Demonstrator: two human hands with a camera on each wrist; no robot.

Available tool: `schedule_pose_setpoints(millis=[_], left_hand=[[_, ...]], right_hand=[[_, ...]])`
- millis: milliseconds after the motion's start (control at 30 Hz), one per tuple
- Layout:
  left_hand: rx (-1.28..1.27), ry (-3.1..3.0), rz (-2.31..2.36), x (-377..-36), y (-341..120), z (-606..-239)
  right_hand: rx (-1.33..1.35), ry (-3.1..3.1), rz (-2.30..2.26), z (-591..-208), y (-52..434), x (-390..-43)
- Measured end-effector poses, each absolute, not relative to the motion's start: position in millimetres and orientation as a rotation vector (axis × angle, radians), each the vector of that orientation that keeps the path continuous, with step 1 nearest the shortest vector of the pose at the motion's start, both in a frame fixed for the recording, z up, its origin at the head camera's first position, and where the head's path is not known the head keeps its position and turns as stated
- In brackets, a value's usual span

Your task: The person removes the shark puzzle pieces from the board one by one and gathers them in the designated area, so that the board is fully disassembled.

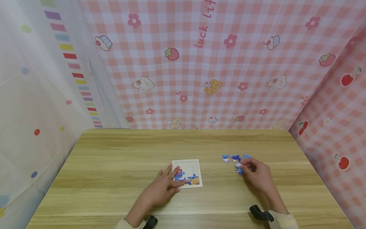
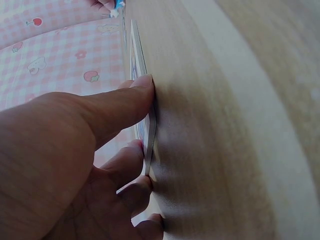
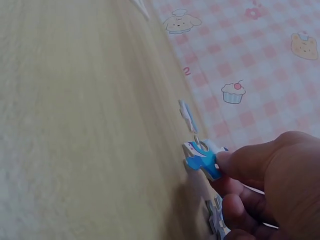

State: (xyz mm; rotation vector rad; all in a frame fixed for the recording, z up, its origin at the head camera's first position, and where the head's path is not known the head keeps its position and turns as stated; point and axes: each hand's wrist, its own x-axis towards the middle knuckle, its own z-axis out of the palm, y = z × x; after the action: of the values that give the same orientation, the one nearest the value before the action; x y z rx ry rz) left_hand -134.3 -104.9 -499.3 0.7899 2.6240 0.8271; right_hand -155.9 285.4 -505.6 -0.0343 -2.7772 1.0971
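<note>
A square puzzle board [image 1: 187, 163] with a pale frame lies on the table, several joined pieces [image 1: 194, 180] filling its lower part in blue, red and orange. My left hand [image 1: 163, 187] rests on the board's left side with fingers spread; in the left wrist view the thumb and fingertips touch the board's edge [image 2: 150, 135]. To the right, my right hand [image 1: 258, 175] pinches a blue and white puzzle piece [image 3: 204, 161] between thumb and fingers, tilted up from the table. Loose puzzle pieces [image 1: 236, 157] lie just beyond that hand, some partly hidden by it.
The wooden table [image 1: 125, 152] ends at a pink checked cloth [image 1: 200, 105] hanging behind it. Another checked cloth [image 1: 328, 127] hangs at the right, and a white dotted one [image 1: 51, 111] at the left. Black straps with mounts [image 1: 261, 213] sit at both wrists.
</note>
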Motion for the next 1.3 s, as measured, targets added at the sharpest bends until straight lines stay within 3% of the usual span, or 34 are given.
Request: schedule_pose_setpoints(millis=[533,1300], left_hand=[[0.769,2.627,0.811,-135.6,-104.8,-499.8],[0.727,2.701,0.814,-133.7,-100.6,-498.6]], right_hand=[[0.004,-2.842,0.851,-506.1,281.7,-160.6],[0.088,-2.688,0.963,-501.9,264.2,-157.0]])
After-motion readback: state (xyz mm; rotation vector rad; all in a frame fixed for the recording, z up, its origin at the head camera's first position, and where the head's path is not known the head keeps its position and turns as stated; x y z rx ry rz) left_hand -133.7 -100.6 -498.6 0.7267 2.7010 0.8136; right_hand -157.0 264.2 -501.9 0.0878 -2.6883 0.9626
